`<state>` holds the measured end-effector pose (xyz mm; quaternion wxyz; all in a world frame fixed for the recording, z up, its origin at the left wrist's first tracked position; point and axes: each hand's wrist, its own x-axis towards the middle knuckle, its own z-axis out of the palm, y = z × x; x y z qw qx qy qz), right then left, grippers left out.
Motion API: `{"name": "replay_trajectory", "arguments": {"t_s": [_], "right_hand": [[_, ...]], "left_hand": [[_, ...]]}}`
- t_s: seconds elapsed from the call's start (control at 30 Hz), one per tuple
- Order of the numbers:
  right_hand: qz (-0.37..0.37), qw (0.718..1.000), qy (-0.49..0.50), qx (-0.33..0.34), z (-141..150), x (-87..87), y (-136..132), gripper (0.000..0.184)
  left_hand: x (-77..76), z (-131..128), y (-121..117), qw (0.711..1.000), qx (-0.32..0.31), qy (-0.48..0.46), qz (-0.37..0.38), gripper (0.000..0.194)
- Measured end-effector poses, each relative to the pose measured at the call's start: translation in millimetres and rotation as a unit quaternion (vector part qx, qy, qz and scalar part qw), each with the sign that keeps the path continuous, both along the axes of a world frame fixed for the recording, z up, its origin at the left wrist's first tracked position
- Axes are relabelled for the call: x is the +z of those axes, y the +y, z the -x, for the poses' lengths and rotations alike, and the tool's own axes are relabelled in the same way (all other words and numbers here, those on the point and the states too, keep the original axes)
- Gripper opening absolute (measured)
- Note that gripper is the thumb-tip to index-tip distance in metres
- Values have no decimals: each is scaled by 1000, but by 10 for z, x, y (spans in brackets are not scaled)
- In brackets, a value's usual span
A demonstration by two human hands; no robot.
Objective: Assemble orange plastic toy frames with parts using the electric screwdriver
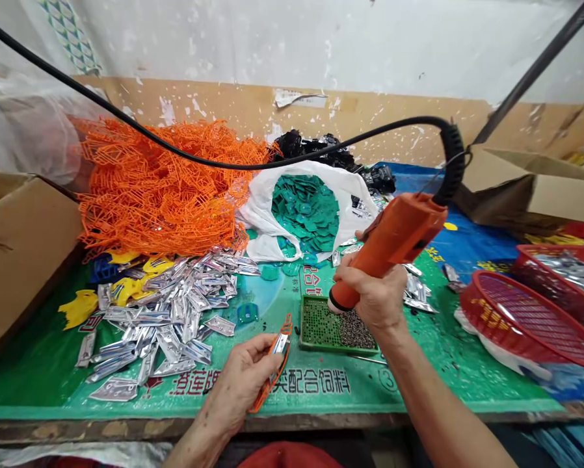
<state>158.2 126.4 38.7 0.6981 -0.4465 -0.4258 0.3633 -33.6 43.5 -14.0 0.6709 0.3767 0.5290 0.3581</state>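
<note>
Green printed sheeting [477, 357] covers the surface [126, 429] beneath a flaking wall [272, 39], silver plates [172, 331] heaped at left before a tangle of orange frames [170, 188], each kind apparently grouped for easy picking. Left hand [243, 377] pinches an orange piece [275, 377] with silver metal [281, 342] set in it between thumb and fingers, near the front edge, presumably leaving its far end exposed; right hand [377, 296] wraps around a corded orange tool [394, 237], angled so its pale tip [333, 306] points down at the green tray [321, 348] of small dark parts [355, 331], contact unclear. Black cable [233, 166] arcs above, likely so hung to clear the loose pieces.
</note>
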Motion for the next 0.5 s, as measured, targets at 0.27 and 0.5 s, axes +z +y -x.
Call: {"name": "replay_trajectory", "arguments": {"t_s": [0.27, 0.5], "right_hand": [[1, 1000, -6, 2, -23, -59, 7, 12], [7, 1000, -1, 9, -26, -84, -2, 16]], "left_hand": [[-24, 6, -18, 1000, 8, 11, -9, 26], [2, 0, -15, 1000, 11, 7, -3, 26]]}}
